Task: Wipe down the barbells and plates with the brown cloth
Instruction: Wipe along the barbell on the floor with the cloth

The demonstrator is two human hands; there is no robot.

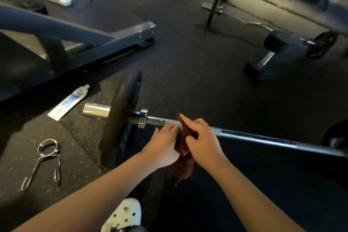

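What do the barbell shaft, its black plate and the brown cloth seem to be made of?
Barbell shaft: metal, probably chromed steel, by its bright mirror-like glints. Black plate: dull matte surface, perhaps rubber-coated or painted iron; hard to say. Brown cloth: soft fabric, since it folds and hangs limp.
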